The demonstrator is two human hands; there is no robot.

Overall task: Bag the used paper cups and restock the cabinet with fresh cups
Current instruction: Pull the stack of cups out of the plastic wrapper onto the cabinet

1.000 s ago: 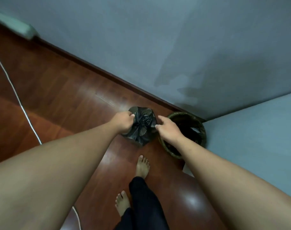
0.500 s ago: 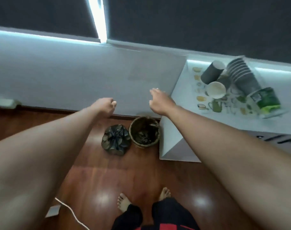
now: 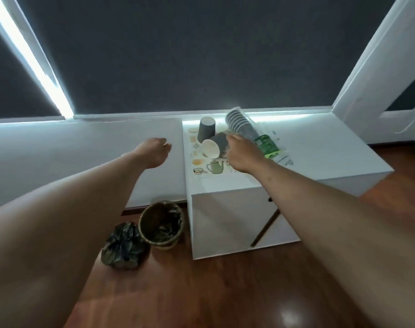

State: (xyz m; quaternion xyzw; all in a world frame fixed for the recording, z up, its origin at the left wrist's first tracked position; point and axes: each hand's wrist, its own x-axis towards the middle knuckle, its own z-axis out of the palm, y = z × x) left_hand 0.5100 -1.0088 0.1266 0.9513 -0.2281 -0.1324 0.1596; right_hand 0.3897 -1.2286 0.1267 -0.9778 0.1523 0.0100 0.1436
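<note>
No text, brand or number can be read anywhere. The green label [image 3: 266, 146] on the clear sleeve of stacked cups [image 3: 239, 123] carries print too blurred to make out, and the mat [image 3: 199, 162] on the white worktop [image 3: 324, 147] shows only drawn kitchenware pictures, without legible words.

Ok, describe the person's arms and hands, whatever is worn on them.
Both arms are bare along all that shows, with no sleeves. The left hand and right hand wear no gloves; no watch, bracelet or ring is visible on either.
</note>
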